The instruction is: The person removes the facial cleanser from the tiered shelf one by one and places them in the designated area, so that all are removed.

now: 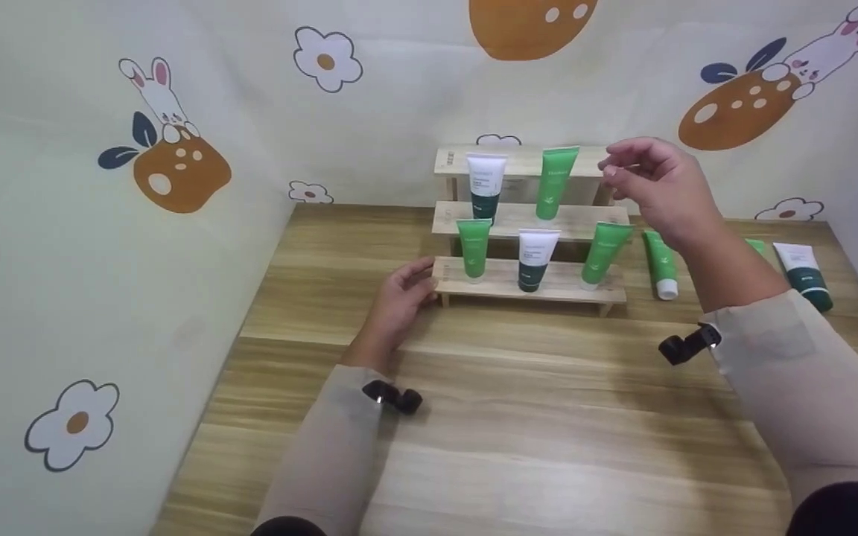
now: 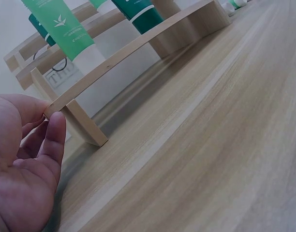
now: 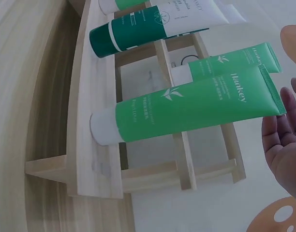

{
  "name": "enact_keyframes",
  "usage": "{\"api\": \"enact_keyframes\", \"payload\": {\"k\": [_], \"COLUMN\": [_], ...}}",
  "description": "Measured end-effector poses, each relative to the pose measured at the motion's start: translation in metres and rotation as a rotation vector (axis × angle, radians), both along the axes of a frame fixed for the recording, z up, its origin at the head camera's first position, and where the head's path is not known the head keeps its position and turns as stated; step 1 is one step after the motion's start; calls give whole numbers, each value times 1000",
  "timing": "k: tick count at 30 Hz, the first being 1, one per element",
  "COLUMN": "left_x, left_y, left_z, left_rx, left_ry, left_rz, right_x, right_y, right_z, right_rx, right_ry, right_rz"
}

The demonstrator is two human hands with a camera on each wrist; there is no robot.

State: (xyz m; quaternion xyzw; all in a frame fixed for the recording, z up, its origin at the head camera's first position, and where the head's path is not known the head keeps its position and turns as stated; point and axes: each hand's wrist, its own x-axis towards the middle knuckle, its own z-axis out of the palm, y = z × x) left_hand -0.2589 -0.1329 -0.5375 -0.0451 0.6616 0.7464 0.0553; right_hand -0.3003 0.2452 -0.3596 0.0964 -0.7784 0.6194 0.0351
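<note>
A three-tier wooden display stand (image 1: 529, 296) stands against the back wall. My left hand (image 1: 403, 298) pinches the left end of its lowest shelf (image 2: 97, 72) between thumb and fingers. Beside the right end of the top tier, my right hand (image 1: 663, 186) is raised with loosely bent fingers and holds nothing. On the lowest shelf stand a green tube (image 1: 474, 249), a white-and-dark-green tube (image 1: 537, 257) and another green tube (image 3: 186, 108), which leans right. The middle shelf carries a white-and-dark-green tube (image 1: 485, 186) and a green tube (image 1: 557, 182).
To the stand's right, a green tube (image 1: 661, 264) and a white-and-dark-green tube (image 1: 804, 274) lie on the wood-grain table (image 1: 511, 417). Another green tube (image 1: 755, 246) is mostly hidden behind my right forearm. Cloth walls (image 1: 399, 134) with rabbit and flower prints enclose the table.
</note>
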Motion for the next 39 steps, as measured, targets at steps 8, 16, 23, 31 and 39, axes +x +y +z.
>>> {"api": "enact_keyframes", "payload": {"k": [8, 16, 23, 31, 39], "left_x": [1, 0, 0, 0, 1], "left_y": [-1, -1, -1, -2, -2], "left_z": [0, 1, 1, 0, 1], "left_rx": [-11, -28, -44, -45, -55], "left_ry": [6, -9, -21, -22, -11], "left_rz": [-4, 4, 6, 3, -17], "right_x": [-10, -15, -17, -20, -19], "right_y": [-11, -18, -20, -27, -23], "right_z": [9, 18, 17, 15, 10], "right_rx": [79, 190, 169, 203, 178], "right_ry": [-35, -93, -92, -121, -112], "right_rz": [36, 55, 73, 58, 12]}}
